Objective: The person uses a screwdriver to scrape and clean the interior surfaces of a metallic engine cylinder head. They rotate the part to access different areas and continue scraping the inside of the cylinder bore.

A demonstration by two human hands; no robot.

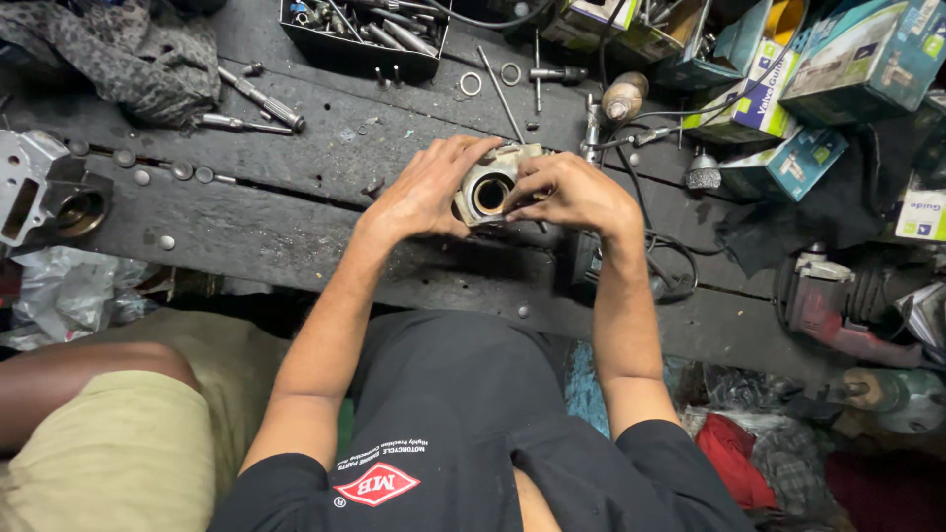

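Both my hands hold a small grey metal engine part (490,187) with a round bore facing up, above the dark wooden workbench (296,227). My left hand (426,189) wraps around its left side, with fingers curled over the top. My right hand (569,193) grips the right side, its fingertips pressed at the rim of the bore. The lower half of the part is hidden behind my hands.
A second metal engine part (44,197) lies at the bench's left edge beside a row of small bolts (163,174). A black tray of tools (365,34) sits at the back, cardboard boxes (788,89) at the right, a red power tool (838,310) lower right. Another person's knee (89,374) is at left.
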